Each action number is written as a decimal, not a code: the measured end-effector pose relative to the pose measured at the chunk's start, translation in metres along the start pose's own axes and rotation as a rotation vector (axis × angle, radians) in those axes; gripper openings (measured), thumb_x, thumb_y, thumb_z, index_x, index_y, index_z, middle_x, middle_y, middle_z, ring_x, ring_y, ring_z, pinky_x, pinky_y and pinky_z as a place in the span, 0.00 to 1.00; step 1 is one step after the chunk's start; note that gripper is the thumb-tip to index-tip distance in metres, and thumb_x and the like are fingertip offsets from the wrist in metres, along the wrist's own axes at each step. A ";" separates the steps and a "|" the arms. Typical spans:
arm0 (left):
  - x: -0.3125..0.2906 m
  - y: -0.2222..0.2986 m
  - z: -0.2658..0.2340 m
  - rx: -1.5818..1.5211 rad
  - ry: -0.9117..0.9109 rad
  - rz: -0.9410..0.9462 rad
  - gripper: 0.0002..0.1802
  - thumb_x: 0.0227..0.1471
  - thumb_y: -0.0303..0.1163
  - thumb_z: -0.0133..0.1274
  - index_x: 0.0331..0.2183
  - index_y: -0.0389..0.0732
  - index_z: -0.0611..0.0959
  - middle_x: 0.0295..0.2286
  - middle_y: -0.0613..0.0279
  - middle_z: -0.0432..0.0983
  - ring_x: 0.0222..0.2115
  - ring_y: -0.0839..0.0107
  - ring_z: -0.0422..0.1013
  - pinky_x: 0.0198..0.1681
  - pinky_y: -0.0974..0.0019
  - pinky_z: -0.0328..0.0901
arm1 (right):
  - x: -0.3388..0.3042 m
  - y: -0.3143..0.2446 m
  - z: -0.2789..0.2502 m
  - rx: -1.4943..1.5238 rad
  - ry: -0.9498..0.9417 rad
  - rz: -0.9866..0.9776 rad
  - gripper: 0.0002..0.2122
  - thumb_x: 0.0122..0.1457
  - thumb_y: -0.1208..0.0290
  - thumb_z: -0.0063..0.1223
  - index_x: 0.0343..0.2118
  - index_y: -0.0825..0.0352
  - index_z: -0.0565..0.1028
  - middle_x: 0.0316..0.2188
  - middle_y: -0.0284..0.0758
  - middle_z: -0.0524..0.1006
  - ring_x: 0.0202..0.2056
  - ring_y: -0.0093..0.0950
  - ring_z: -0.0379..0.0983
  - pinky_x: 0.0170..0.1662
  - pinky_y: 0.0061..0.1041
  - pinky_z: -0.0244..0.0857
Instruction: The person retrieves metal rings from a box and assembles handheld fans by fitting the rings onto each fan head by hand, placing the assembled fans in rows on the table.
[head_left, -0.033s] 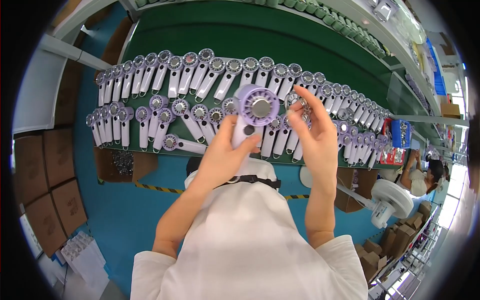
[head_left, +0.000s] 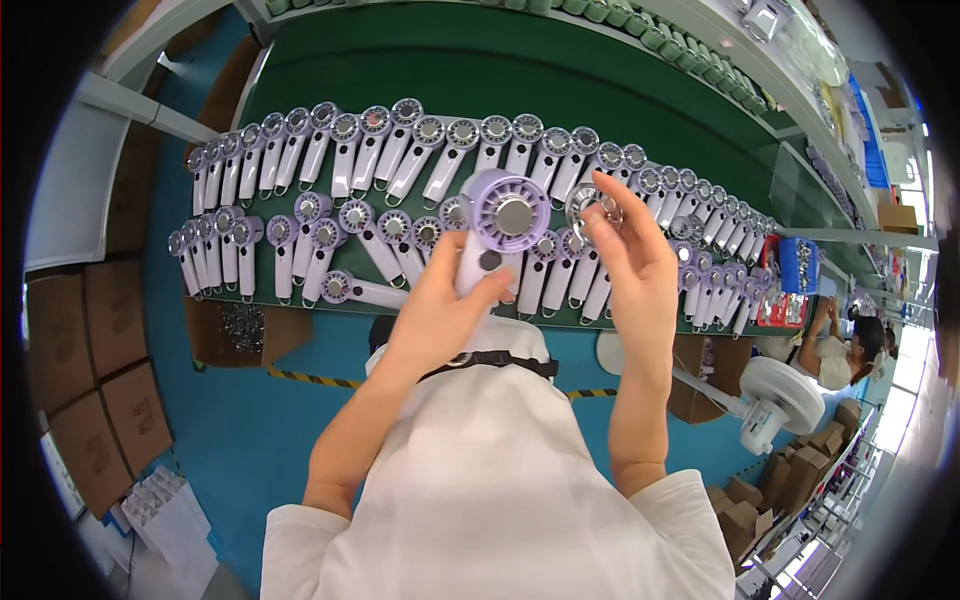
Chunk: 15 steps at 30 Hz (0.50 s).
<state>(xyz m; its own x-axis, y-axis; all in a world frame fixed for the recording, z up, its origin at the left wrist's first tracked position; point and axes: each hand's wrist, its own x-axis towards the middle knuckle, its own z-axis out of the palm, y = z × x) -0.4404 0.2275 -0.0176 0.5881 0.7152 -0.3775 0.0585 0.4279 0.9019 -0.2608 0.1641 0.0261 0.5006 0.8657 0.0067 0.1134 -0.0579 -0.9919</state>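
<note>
My left hand (head_left: 440, 310) is closed around the pale handle of a purple handheld fan (head_left: 515, 216), held up over the near edge of the workbench. The fan's open front faces up, showing its slotted purple rim and a silver disc in the middle. Just to its right, my right hand (head_left: 638, 262) pinches a shiny silver ring-shaped cover (head_left: 578, 207) between thumb and fingers. A small gap separates the ring from the fan head. Behind both hands lie rows of similar handheld fans (head_left: 428, 131) on the green bench top (head_left: 420, 60).
Green parts (head_left: 665, 43) line a shelf at the back. A blue bin (head_left: 799, 265) and a red bin (head_left: 780, 312) stand at the bench's right end, near another person (head_left: 832, 358). A white electric fan (head_left: 782, 395) is at right; a carton of small parts (head_left: 205, 335) sits below the bench.
The silver ring has tilted slightly in my right hand, showing more of its face. The whole view has shifted a little; my left hand keeps its hold on the fan.
</note>
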 end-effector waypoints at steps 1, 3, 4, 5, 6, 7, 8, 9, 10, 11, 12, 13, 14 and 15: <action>0.002 0.000 0.000 -0.007 0.006 -0.006 0.21 0.55 0.30 0.56 0.46 0.35 0.67 0.36 0.58 0.76 0.33 0.74 0.75 0.37 0.69 0.68 | 0.002 0.001 -0.008 0.050 0.014 0.012 0.17 0.62 0.77 0.49 0.54 0.69 0.70 0.36 0.34 0.75 0.38 0.20 0.69 0.46 0.21 0.64; 0.003 0.003 -0.002 0.007 0.027 -0.030 0.20 0.54 0.32 0.57 0.45 0.36 0.68 0.34 0.60 0.76 0.30 0.76 0.74 0.35 0.69 0.68 | 0.002 0.004 -0.014 0.120 0.076 0.022 0.15 0.63 0.75 0.48 0.51 0.72 0.70 0.32 0.36 0.79 0.36 0.21 0.72 0.47 0.23 0.64; 0.004 0.007 -0.004 0.001 0.012 -0.051 0.20 0.54 0.32 0.57 0.45 0.36 0.68 0.33 0.61 0.76 0.29 0.77 0.74 0.35 0.70 0.68 | 0.001 0.004 -0.016 0.114 0.081 0.024 0.15 0.63 0.75 0.48 0.51 0.72 0.70 0.32 0.36 0.79 0.36 0.21 0.72 0.47 0.23 0.64; 0.004 0.012 -0.005 -0.005 0.002 -0.071 0.20 0.54 0.32 0.56 0.44 0.36 0.69 0.31 0.61 0.77 0.28 0.77 0.73 0.34 0.71 0.67 | 0.001 0.005 -0.016 0.114 0.103 0.040 0.13 0.63 0.75 0.49 0.49 0.72 0.71 0.32 0.37 0.80 0.35 0.21 0.73 0.47 0.23 0.64; 0.004 0.017 -0.003 -0.015 0.007 -0.079 0.19 0.53 0.32 0.56 0.43 0.35 0.69 0.29 0.63 0.76 0.27 0.79 0.72 0.33 0.71 0.67 | 0.000 0.005 -0.017 0.116 0.126 0.057 0.11 0.63 0.75 0.49 0.47 0.73 0.71 0.32 0.37 0.80 0.35 0.22 0.73 0.47 0.23 0.64; 0.005 0.015 -0.003 -0.016 0.006 -0.080 0.19 0.53 0.32 0.56 0.43 0.35 0.69 0.29 0.63 0.76 0.27 0.79 0.72 0.33 0.71 0.67 | -0.001 0.006 -0.017 0.162 0.130 0.053 0.09 0.62 0.75 0.51 0.43 0.72 0.72 0.33 0.39 0.81 0.35 0.22 0.75 0.46 0.23 0.65; 0.005 0.014 -0.004 -0.008 -0.011 -0.071 0.20 0.53 0.33 0.57 0.43 0.35 0.69 0.28 0.63 0.76 0.26 0.79 0.72 0.32 0.72 0.67 | -0.001 0.006 -0.017 0.164 0.128 0.054 0.09 0.62 0.75 0.51 0.43 0.72 0.72 0.33 0.39 0.81 0.35 0.22 0.75 0.46 0.23 0.65; 0.006 0.013 -0.005 0.001 -0.027 -0.062 0.20 0.53 0.34 0.58 0.43 0.35 0.69 0.28 0.64 0.75 0.26 0.80 0.71 0.31 0.72 0.66 | -0.001 0.005 -0.017 0.164 0.115 0.062 0.09 0.61 0.76 0.52 0.42 0.72 0.72 0.33 0.40 0.81 0.35 0.22 0.75 0.45 0.22 0.65; 0.006 0.015 -0.004 0.016 -0.046 -0.073 0.21 0.53 0.35 0.58 0.43 0.35 0.70 0.27 0.64 0.74 0.25 0.80 0.71 0.30 0.73 0.66 | -0.001 0.003 -0.018 0.165 0.101 0.070 0.09 0.60 0.76 0.53 0.41 0.72 0.72 0.33 0.40 0.81 0.36 0.22 0.75 0.43 0.22 0.66; 0.007 0.019 -0.001 0.030 -0.065 -0.084 0.21 0.53 0.36 0.59 0.43 0.35 0.70 0.27 0.65 0.74 0.24 0.81 0.70 0.29 0.74 0.65 | -0.002 -0.002 -0.018 0.139 0.076 0.074 0.08 0.59 0.76 0.54 0.40 0.73 0.73 0.33 0.39 0.81 0.35 0.22 0.75 0.41 0.21 0.67; 0.007 0.022 0.001 0.028 -0.088 -0.106 0.24 0.52 0.39 0.61 0.42 0.35 0.70 0.28 0.65 0.74 0.24 0.81 0.69 0.28 0.74 0.65 | -0.003 -0.009 -0.018 0.114 0.050 0.079 0.07 0.59 0.77 0.55 0.39 0.73 0.74 0.33 0.39 0.80 0.35 0.21 0.75 0.40 0.21 0.67; 0.008 0.024 0.000 0.029 -0.084 -0.109 0.24 0.52 0.39 0.61 0.42 0.35 0.70 0.28 0.65 0.74 0.24 0.81 0.69 0.28 0.74 0.65 | -0.003 -0.015 -0.011 0.090 0.073 0.063 0.06 0.56 0.79 0.57 0.36 0.73 0.76 0.32 0.37 0.80 0.32 0.21 0.75 0.37 0.19 0.67; 0.007 0.024 0.001 0.054 -0.099 -0.113 0.26 0.50 0.40 0.62 0.43 0.34 0.69 0.28 0.64 0.74 0.24 0.81 0.69 0.28 0.74 0.65 | -0.002 -0.014 -0.010 0.092 0.071 0.066 0.06 0.56 0.79 0.57 0.36 0.73 0.76 0.32 0.37 0.80 0.32 0.21 0.75 0.37 0.19 0.67; 0.006 0.024 0.001 0.079 -0.114 -0.118 0.29 0.49 0.42 0.63 0.43 0.34 0.69 0.29 0.64 0.74 0.24 0.80 0.69 0.28 0.74 0.65 | 0.001 -0.013 -0.008 -0.029 0.016 -0.062 0.06 0.55 0.79 0.58 0.35 0.73 0.77 0.31 0.36 0.79 0.31 0.21 0.75 0.36 0.19 0.67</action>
<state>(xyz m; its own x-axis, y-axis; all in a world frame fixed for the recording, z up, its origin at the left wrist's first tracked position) -0.4341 0.2418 0.0023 0.6606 0.5933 -0.4600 0.1933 0.4575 0.8679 -0.2543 0.1618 0.0400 0.5052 0.8601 0.0707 0.1693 -0.0184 -0.9854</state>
